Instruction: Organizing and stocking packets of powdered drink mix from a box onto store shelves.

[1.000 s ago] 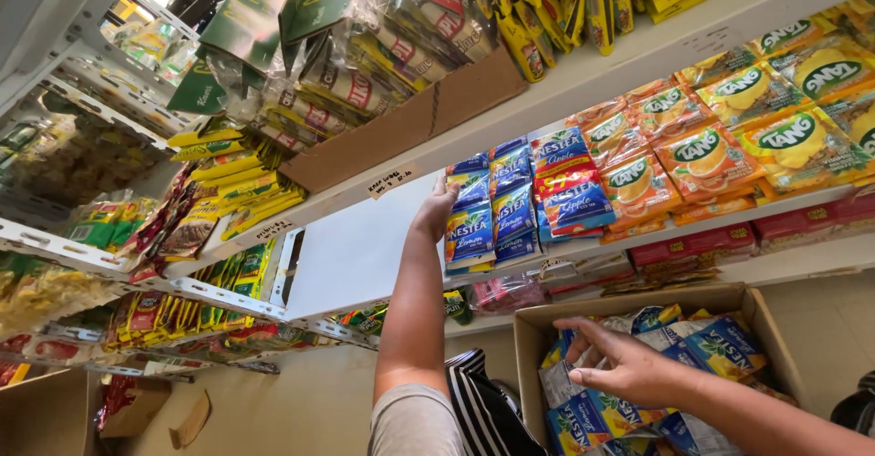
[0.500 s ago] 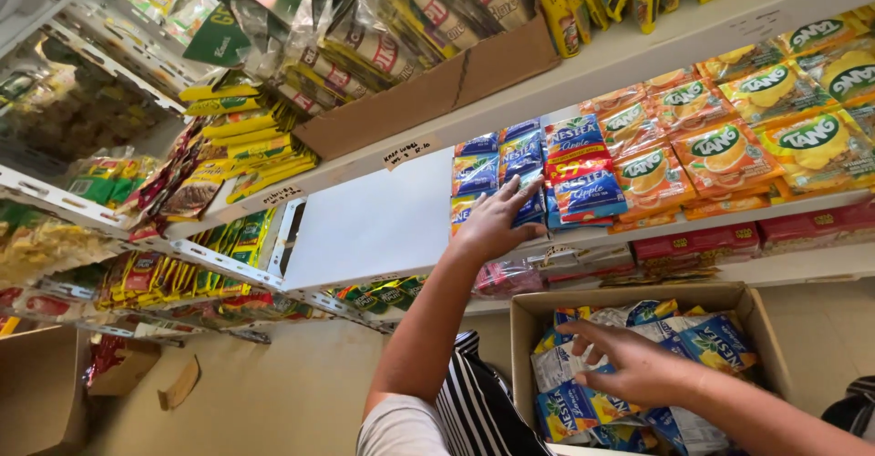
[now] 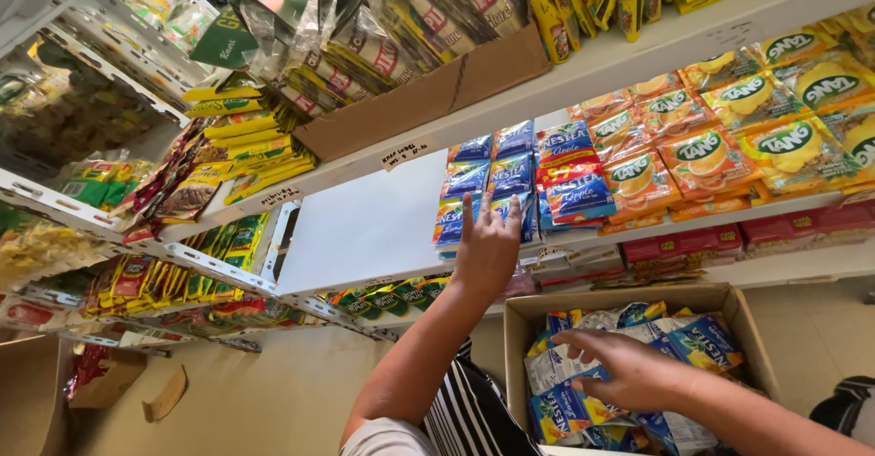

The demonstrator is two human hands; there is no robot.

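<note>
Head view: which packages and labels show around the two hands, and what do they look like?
Blue sachets: flat rows on the white shelf, under the left hand.
Orange sachets: overlapping rows to their right.
Cardboard box: below, holding blue sachets under the right hand.
Paper label: small strip on the shelf edge.

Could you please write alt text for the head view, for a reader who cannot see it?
The left hand presses against stacked blue drink-mix sachets on a white shop shelf, while the right hand rests on similar sachets in an open cardboard box below.
</note>
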